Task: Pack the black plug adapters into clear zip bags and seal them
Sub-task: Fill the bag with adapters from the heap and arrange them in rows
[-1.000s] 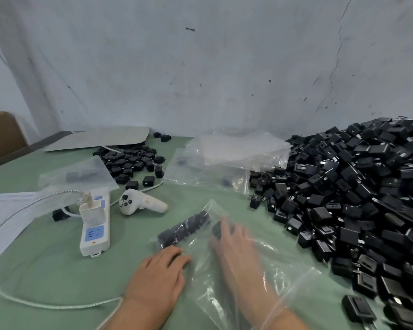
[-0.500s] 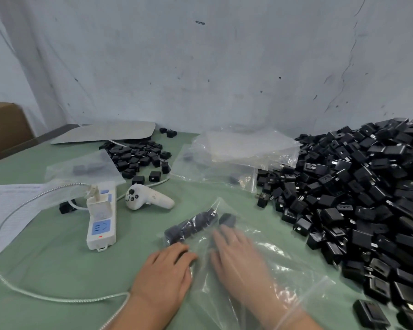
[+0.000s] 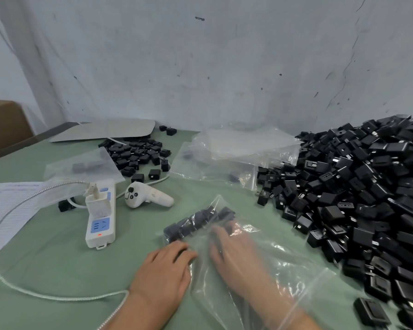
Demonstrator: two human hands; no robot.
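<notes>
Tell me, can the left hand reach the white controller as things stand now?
Probably yes. The left hand lies flat beside the clear bag, holding nothing, and only bare green cloth separates it from the white controller ahead.

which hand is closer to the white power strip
Left. The left hand sits to the right of the power strip; the right hand is farther right, inside the clear zip bag.

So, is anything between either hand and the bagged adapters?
The right hand is inside the clear zip bag, with nothing visible between it and the adapters. The left hand is outside, so the bag's film separates it.
</notes>
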